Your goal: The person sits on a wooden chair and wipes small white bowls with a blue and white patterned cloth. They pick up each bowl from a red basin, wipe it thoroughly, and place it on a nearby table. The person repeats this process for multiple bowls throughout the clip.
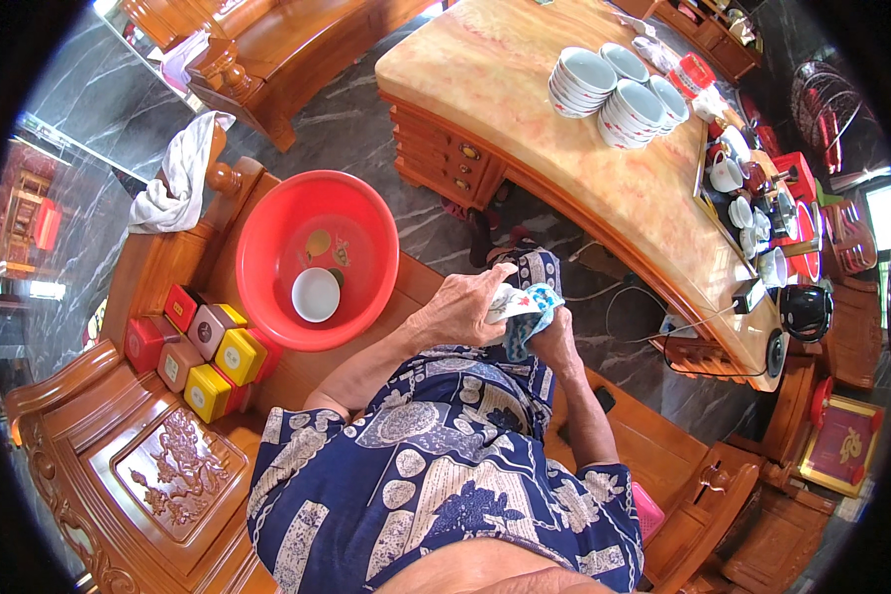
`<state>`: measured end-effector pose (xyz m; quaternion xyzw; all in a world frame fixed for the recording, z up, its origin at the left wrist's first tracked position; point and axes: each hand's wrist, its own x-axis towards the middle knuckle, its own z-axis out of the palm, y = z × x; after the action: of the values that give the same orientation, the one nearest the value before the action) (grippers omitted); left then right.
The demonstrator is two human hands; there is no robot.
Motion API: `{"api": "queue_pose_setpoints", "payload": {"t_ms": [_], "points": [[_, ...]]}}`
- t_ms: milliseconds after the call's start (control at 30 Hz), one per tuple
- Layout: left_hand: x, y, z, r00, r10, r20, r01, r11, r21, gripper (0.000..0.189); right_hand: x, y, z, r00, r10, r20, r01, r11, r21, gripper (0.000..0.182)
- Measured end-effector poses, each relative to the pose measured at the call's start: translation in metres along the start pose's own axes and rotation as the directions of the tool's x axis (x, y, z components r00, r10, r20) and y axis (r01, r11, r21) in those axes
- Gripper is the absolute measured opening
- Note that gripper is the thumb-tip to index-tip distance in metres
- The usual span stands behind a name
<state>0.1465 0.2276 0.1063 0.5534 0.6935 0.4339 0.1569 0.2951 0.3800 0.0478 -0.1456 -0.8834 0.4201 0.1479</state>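
My left hand (464,303) grips a white bowl (508,304) with a red flower pattern, tilted on its side above my lap. Against the bowl my right hand (555,340) holds a blue-and-white patterned cloth (520,338), part of which lies over the rim. To the left, a red plastic basin (267,230) rests on the wooden bench, and one white bowl (315,295) sits inside it. Several stacks of white bowls (631,111) with red flowers stand on the marble-topped desk (482,82) ahead of me.
Colourful boxes (208,349) are piled on the bench beside the basin. A white towel (182,182) hangs over the bench arm. At the desk's right end are a tea tray with cups (742,211), a black kettle (805,312) and loose cables (668,327).
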Motion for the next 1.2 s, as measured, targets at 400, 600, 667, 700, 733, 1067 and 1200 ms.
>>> {"api": "queue_pose_setpoints", "payload": {"t_ms": [400, 600, 667, 700, 733, 1067, 1200], "points": [[0.001, 0.006, -0.005, 0.99, -0.083, 0.118, 0.079, 0.996, 0.037, 0.072, 0.027, -0.042, -0.019, 0.92, -0.22, 0.323, 0.332, 0.877, -0.349, 0.011], [0.0, 0.002, -0.005, 0.992, -0.122, -0.03, 0.121, 0.993, -0.012, 0.075, 0.034, -0.025, -0.014, 0.971, -0.092, 0.221, 0.123, 0.984, -0.129, 0.028], [0.0, 0.002, -0.008, 0.981, -0.196, -0.007, 0.195, 0.978, -0.074, 0.074, 0.033, -0.026, -0.007, 0.988, -0.085, 0.132, 0.083, 0.996, 0.023, 0.028], [0.0, 0.0, -0.007, 0.977, -0.213, -0.017, 0.21, 0.973, -0.097, 0.073, 0.033, -0.026, -0.005, 0.993, -0.076, 0.089, 0.067, 0.993, 0.101, 0.029], [0.0, -0.003, -0.005, 0.973, -0.23, -0.026, 0.225, 0.967, -0.12, 0.073, 0.029, -0.015, 0.002, 0.996, -0.038, 0.085, 0.026, 0.99, 0.139, 0.026], [-0.001, -0.012, 0.015, 0.927, -0.197, -0.318, 0.15, 0.974, -0.168, 0.064, 0.011, 0.004, 0.067, 0.816, 0.561, 0.137, -0.361, 0.309, 0.88, 0.034], [0.005, -0.013, 0.02, 0.868, 0.016, -0.497, -0.02, 1.0, -0.003, 0.058, 0.008, -0.011, 0.079, 0.839, 0.446, 0.313, -0.28, -0.141, 0.95, 0.038]]}}
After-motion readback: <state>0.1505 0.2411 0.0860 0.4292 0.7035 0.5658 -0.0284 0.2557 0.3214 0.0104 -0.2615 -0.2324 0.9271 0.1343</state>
